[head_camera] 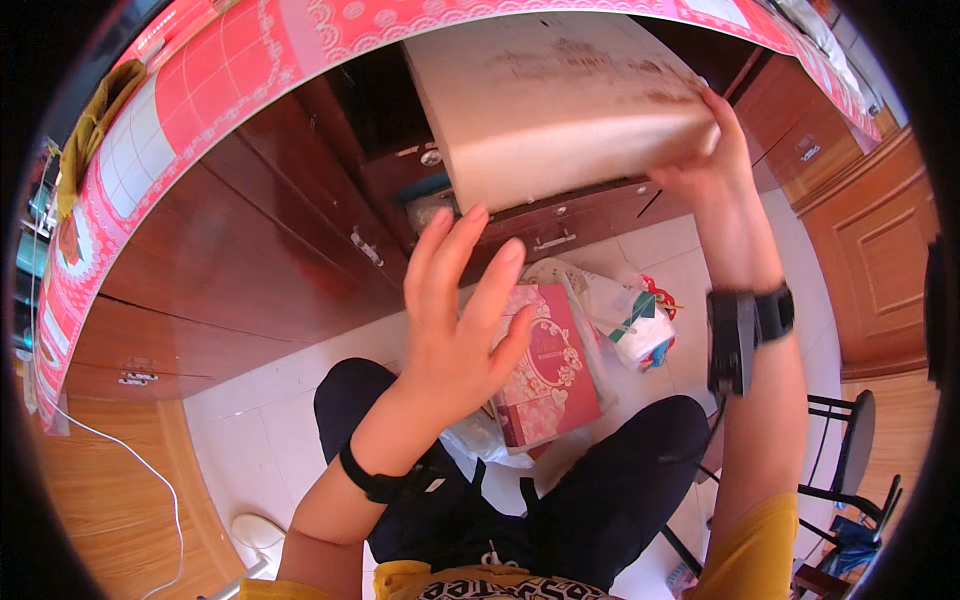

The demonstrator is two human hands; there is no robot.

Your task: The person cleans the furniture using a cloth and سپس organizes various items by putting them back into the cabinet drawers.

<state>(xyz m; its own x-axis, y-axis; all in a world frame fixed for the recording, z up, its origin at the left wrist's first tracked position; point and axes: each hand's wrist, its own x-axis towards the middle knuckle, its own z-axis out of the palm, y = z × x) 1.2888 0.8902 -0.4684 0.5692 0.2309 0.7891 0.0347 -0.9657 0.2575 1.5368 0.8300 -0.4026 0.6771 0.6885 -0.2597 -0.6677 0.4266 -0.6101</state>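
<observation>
A large pale box (555, 127) with brown stains on its top juts out of an opening in a dark red-brown wooden cabinet (262, 225). My right hand (712, 161) grips its right front corner, thumb on top and fingers curled below. Near the left front corner, my left hand (457, 322) hangs with fingers apart and nothing in it. Whether its fingertips touch the box is hard to tell. Below, a pink album (551, 375) with a floral cover lies between my knees, partly behind my left hand.
Plastic bags (622, 307) with mixed contents lie beyond the album on the tiled floor (262, 435). A pink patterned tablecloth (202, 105) overhangs the cabinet. At right stand a black-framed chair (855, 442) and a wooden door (885, 262). A white cable (169, 487) hangs at left.
</observation>
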